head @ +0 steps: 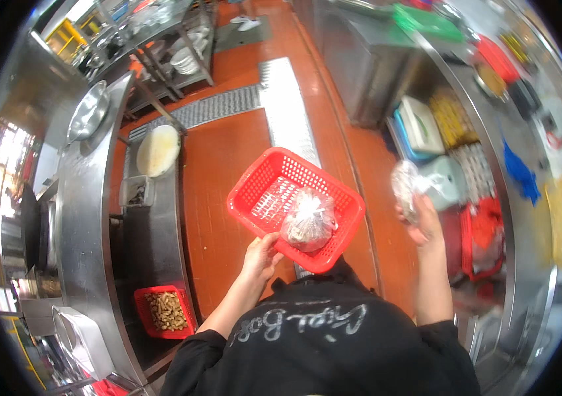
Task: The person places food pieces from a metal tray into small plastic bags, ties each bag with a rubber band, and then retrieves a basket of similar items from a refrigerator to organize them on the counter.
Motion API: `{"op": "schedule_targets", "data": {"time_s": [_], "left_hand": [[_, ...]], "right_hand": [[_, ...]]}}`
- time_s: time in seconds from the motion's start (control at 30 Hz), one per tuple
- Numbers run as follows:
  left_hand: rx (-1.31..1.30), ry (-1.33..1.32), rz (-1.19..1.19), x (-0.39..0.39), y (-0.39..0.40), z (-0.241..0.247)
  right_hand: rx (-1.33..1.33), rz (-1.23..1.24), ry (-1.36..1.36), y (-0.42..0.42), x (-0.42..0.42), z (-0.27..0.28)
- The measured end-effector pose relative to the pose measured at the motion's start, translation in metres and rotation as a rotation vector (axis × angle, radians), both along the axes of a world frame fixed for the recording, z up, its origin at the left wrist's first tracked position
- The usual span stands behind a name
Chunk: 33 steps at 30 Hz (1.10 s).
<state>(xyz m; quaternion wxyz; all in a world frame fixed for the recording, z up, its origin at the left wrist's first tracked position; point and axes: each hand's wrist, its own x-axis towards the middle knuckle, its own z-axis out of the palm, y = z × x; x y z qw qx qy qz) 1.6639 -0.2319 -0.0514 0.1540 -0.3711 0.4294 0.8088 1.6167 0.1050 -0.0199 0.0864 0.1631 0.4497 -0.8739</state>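
A red perforated plastic basket [251, 193] is held by its near edge in my left hand [262, 255], low in front of me over the floor. Inside it lies a knotted clear plastic bag [309, 220] with pale contents that I cannot make out. Out to the right, apart from the basket, my right hand [423, 218] grips a second clear plastic bag [405, 185], also with pale contents, slightly blurred. That bag is close to the containers on the shelf under the right counter.
Left are a steel counter [83, 218], a steel bowl [89, 111], a round board [158, 151] and a red basket of brown pieces [164, 312]. At right, a steel counter edge [489, 148] overhangs stacked tubs [422, 126] and a red basket [466, 242]. A person's feet [248, 22] show far ahead.
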Motion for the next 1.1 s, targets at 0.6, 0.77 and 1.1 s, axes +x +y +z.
{"op": "schedule_targets", "data": {"time_s": [0.6, 0.77, 1.1], "left_hand": [[0.063, 0.259, 0.257, -0.474, -0.12, 0.004], [0.059, 0.231, 0.115, -0.651, -0.142, 0.024], [0.173, 0.365, 0.002, -1.009, -0.111, 0.05]], "right_hand": [[0.223, 0.033, 0.025, -0.053, -0.506, -0.017], [0.414, -0.31, 0.023, -0.036, -0.59, 0.001], [0.742, -0.82, 0.107, 0.035, -0.715, 0.029]]}}
